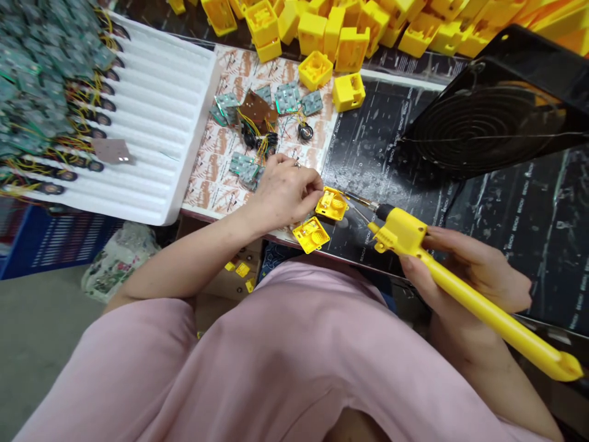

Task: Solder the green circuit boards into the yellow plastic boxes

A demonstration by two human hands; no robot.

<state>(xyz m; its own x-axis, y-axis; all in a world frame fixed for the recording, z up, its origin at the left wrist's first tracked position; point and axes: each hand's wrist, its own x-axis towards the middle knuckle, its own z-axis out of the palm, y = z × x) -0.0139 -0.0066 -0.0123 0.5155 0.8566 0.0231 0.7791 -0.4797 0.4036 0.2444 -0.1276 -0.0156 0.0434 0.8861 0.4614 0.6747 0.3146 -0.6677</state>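
My right hand (473,270) is wrapped round a yellow soldering gun (407,230), its long handle running down to the right. The gun's thin metal tip points left and meets the right rim of a small open yellow plastic case (332,204). At that case's left edge, the thumb and forefinger of my left hand (292,190) are pinched together on its rim. Any wire between those fingertips is too small to see. Just below lies a second open yellow case (311,235), with a round grille of holes inside. Green circuit boards (245,169) lie beside my left hand.
A white foam tray (161,98) at left bears many wired circuit boards (41,80). Yellow cases (317,31) are heaped at the back. A black fan (497,116) stands at right. A small round speaker (305,131) lies on the patterned sheet (207,178).
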